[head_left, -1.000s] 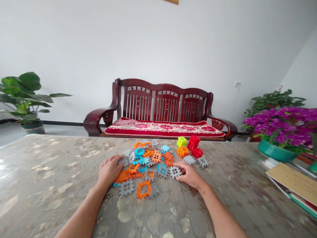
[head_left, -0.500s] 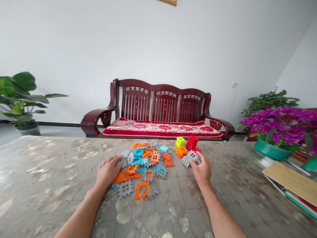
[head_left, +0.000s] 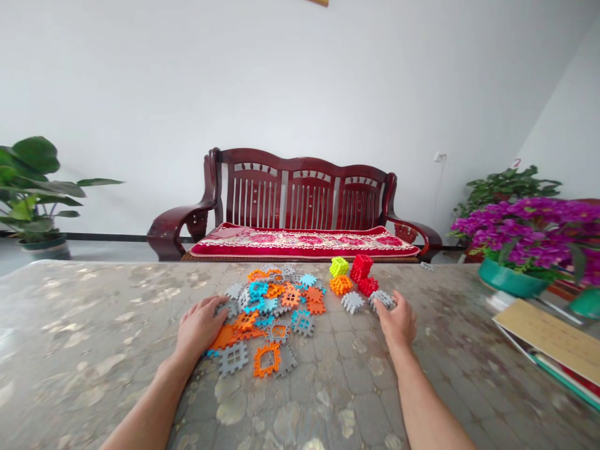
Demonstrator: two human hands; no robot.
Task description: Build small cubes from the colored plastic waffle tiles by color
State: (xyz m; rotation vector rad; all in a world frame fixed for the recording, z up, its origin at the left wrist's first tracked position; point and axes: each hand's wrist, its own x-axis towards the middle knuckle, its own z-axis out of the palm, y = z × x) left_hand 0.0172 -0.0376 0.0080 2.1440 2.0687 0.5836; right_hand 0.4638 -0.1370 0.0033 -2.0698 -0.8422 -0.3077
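My right hand (head_left: pixel 397 320) pinches a grey notched building tile (head_left: pixel 383 299) between thumb and fingers, low over the table. Just left of it another grey building tile (head_left: pixel 353 303) lies flat. At the left edge of a loose pile of orange, blue and grey tiles rests my left hand (head_left: pixel 202 326), fingers stretched forward and thumb apart, touching a grey tile (head_left: pixel 229 308). An orange tile with a square window (head_left: pixel 291 296) lies in the pile. Behind the right hand are a tall red stack (head_left: pixel 360 269), a smaller red stack (head_left: pixel 368 286), an orange stack (head_left: pixel 340 285) and a yellow-green stack (head_left: pixel 339 267).
A patterned cover lies over the table (head_left: pixel 290 419). To the right stand purple flowers in a teal pot (head_left: pixel 510 278), beside a brown folder (head_left: pixel 550 337). One small grey tile (head_left: pixel 427 266) lies near the far edge. A wooden bench (head_left: pixel 309 187) is behind the table.
My right hand has shifted right with one grey tile, parting it from the other grey tile, which stays on the table. The smaller red stack shows more now. My left hand stays at the pile.
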